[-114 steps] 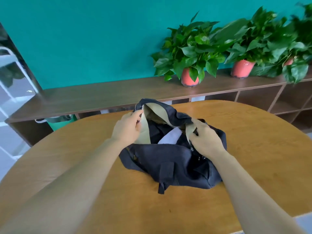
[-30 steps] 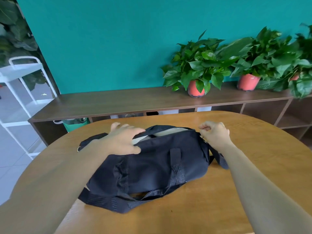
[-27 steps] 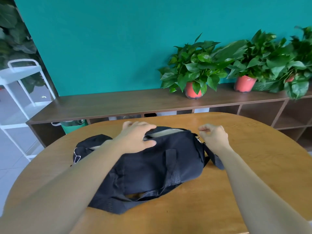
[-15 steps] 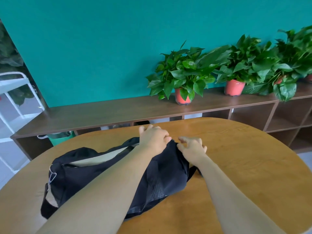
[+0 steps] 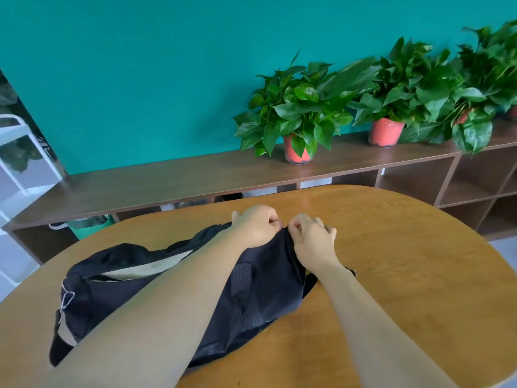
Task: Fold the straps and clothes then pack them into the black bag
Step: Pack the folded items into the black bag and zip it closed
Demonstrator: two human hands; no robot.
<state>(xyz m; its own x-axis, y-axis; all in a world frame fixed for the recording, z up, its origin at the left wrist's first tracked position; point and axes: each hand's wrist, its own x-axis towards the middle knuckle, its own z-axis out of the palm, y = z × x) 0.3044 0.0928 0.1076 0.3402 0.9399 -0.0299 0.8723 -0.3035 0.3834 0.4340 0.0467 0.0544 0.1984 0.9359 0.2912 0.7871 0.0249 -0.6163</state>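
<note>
1. The black bag [image 5: 265,289] lies on its side on the wooden table [image 5: 405,275]; its long axis runs slantwise, from the near left edge of the table up toward the middle, so one end points at the person's left elbow and the other toward the far right.
2. Along the top the opening gapes at the left half, showing a strip of beige lining [image 5: 145,271]; a small metal clip [image 5: 67,296] hangs at the near left end.
3. Both hands meet at the bag's far right end; the left hand [image 5: 256,225] has its fingers curled, with thumb and forefinger pinched on the top edge; the right hand [image 5: 313,242] is curled too, gripping the black fabric just beside it; what exactly sits between the fingertips I cannot tell.
4. Behind the table runs a low dark wooden shelf unit [image 5: 167,177] against a teal wall [image 5: 140,65]; leafy potted plants [image 5: 299,107] in red pots stand along its top.
5. A green bag [image 5: 89,224] sits in a left cubby; a white rack [image 5: 16,163] stands far left.
</note>
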